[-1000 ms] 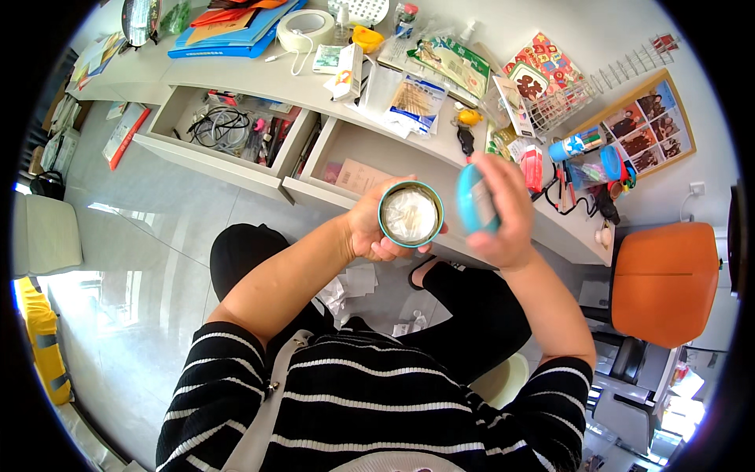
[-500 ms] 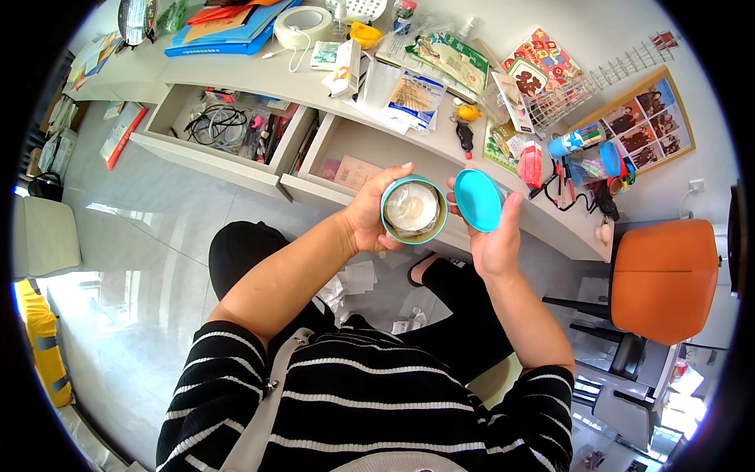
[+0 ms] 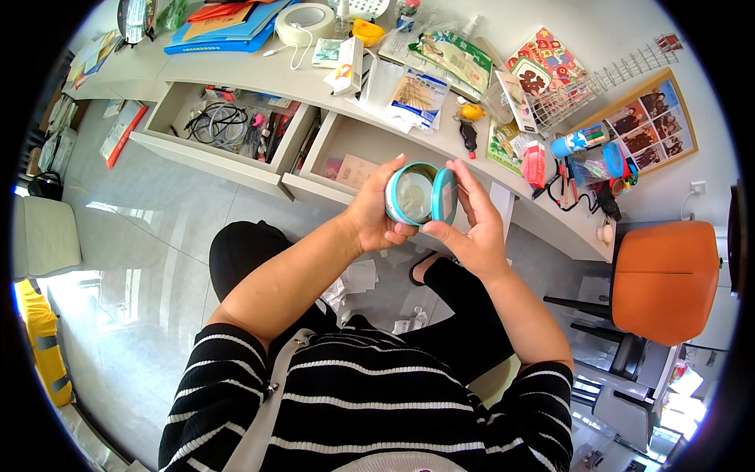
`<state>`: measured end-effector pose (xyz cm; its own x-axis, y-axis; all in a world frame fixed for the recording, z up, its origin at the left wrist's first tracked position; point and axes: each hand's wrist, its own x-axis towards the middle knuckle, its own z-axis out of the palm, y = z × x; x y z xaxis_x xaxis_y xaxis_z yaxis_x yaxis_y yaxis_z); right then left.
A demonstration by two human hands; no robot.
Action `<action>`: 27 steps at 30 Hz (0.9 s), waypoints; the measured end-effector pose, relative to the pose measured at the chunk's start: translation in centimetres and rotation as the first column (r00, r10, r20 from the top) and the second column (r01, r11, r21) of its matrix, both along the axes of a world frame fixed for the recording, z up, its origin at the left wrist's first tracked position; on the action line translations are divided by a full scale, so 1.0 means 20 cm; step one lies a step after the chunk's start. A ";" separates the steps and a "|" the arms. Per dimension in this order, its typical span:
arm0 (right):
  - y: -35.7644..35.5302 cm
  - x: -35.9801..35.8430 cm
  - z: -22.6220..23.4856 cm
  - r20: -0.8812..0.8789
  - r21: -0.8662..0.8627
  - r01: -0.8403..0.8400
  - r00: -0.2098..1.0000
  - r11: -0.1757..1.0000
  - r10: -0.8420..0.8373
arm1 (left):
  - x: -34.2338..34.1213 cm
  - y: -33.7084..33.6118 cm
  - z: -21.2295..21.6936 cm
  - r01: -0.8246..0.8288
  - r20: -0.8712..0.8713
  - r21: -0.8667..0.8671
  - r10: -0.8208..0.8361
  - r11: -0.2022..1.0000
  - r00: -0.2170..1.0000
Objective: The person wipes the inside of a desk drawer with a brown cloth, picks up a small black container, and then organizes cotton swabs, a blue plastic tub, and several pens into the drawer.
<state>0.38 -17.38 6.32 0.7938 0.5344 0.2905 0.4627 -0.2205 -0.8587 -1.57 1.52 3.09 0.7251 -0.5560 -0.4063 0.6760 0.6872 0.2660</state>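
My left hand [image 3: 376, 211] is wrapped round a small round tin [image 3: 410, 195] with a turquoise rim, tilted so that its mouth faces up and to the right. Something whitish in clear wrapping lies inside, only partly visible. Between the fingers and thumb of my right hand [image 3: 477, 224] is the turquoise lid [image 3: 444, 196], held on edge at the right side of the tin's mouth. The tin's mouth is still partly uncovered. Both hands are above my lap, just in front of an open drawer [image 3: 334, 130] holding a pinkish booklet [image 3: 355, 170].
Another open drawer [image 3: 228, 161] holds cables and pens. The desk [image 3: 236, 72] carries blue folders [image 3: 236, 31], a tape roll [image 3: 303, 23], a bag of cotton swabs [image 3: 418, 98] and a pen cup [image 3: 578, 141]. An orange chair [image 3: 664, 282] stands at right; papers [image 3: 358, 279] lie on the floor.
My right hand has brought the lid left and turned it on edge against the tin. The tin has tilted toward the lid in my left hand.
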 end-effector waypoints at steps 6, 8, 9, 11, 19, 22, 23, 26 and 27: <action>0.03 0.01 0.06 0.215 -0.199 -0.028 0.974 0.980 0.072 | -0.03 -0.06 0.02 -0.122 0.103 0.366 0.090 0.923 0.991; 0.03 -0.01 0.05 0.219 -0.199 -0.010 0.974 0.980 0.054 | -0.04 -0.08 0.02 -0.177 0.143 0.404 0.129 0.898 0.981; 0.04 -0.01 0.04 0.219 -0.198 -0.003 0.974 0.980 0.047 | -0.04 -0.09 0.02 -0.202 0.160 0.425 0.146 0.882 0.976; 0.04 -0.01 0.03 0.233 -0.190 0.004 0.972 0.982 0.041 | -0.05 -0.09 0.01 -0.233 0.200 0.445 0.158 0.865 0.967; 0.09 -0.04 -0.01 0.201 -0.111 0.057 0.979 0.992 -0.034 | -0.06 -0.07 -0.04 -0.138 0.172 0.272 0.093 0.952 0.981; 0.11 -0.05 0.00 0.178 -0.048 0.032 0.984 0.998 -0.023 | -0.06 -0.12 0.05 -0.211 0.030 0.153 0.209 0.965 0.977; 0.12 -0.06 0.01 0.188 -0.043 0.021 0.982 0.999 -0.013 | -0.06 -0.12 0.02 -0.184 0.064 0.112 0.177 0.977 0.982; 0.13 -0.07 0.04 0.037 0.094 -0.018 0.999 0.995 0.015 | -0.03 -0.06 -0.07 -0.079 0.159 -0.003 0.079 0.997 0.984; 0.12 -0.08 0.04 -0.046 0.158 -0.019 0.999 0.987 0.026 | -0.02 -0.03 -0.07 -0.021 0.181 -0.036 0.027 0.999 0.983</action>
<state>-1.18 -14.90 7.14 0.7971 0.5030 0.3341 0.4234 -0.0711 -0.9031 -1.88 0.92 1.64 0.7984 -0.5486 -0.2481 0.6018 0.7136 0.3587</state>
